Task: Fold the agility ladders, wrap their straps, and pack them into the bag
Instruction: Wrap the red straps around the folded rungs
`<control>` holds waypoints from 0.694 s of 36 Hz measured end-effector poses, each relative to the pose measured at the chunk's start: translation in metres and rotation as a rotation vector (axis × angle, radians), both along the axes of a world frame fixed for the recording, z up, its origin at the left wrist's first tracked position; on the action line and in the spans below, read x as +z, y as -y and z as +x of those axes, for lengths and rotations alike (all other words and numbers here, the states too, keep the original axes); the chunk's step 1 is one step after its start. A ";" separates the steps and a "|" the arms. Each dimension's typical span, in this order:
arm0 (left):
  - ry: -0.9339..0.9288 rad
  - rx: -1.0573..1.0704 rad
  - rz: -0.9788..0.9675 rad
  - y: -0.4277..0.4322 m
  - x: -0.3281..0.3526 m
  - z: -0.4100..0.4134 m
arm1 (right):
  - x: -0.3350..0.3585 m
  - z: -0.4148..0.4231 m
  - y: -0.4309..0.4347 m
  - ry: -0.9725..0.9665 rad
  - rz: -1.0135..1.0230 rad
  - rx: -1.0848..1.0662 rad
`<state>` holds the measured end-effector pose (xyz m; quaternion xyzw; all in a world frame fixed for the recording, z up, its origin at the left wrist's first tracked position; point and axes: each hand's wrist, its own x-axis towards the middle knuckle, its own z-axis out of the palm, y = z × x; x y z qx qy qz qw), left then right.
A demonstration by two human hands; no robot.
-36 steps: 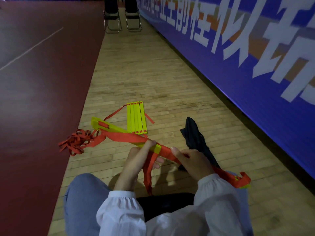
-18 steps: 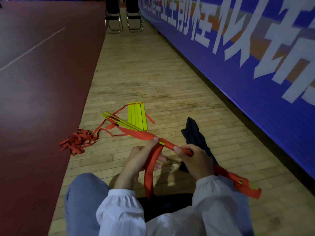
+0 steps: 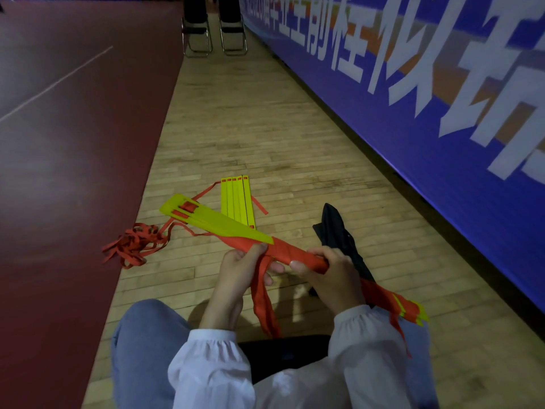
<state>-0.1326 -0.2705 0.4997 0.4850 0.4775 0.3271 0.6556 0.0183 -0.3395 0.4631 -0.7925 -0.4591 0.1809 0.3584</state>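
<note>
Gripping a folded ladder bundle [image 3: 218,224] above the knees, the left hand [image 3: 236,276] is pinching its red strap [image 3: 262,290] while the right hand [image 3: 330,278] is clutching the wrapped middle. Beyond, a black bag [image 3: 336,234], second ladder [image 3: 237,200] and loose straps [image 3: 132,246] are lying on the floor [image 3: 265,128].

wood floor [image 3: 265,128], blue banner [image 3: 442,128], two chairs [image 3: 215,28].

White long sleeves [image 3: 212,376], gathered elastic cuffs (puffed above wrists); faded blue jeans [image 3: 141,346]; dark garment between.
</note>
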 end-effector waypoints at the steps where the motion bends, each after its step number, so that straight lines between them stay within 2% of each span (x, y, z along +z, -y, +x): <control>1: 0.008 -0.004 0.003 0.000 0.000 -0.001 | 0.000 0.001 0.000 0.001 -0.005 0.011; 9: 0.012 -0.091 0.059 0.003 0.000 -0.003 | -0.002 0.009 0.003 -0.083 -0.057 0.052; 15: 0.043 -0.132 0.062 0.003 0.002 -0.003 | -0.002 0.013 0.005 -0.197 0.022 0.020; 25: 0.030 -0.087 -0.137 0.004 0.005 0.000 | -0.003 0.013 0.006 -0.073 0.099 -0.110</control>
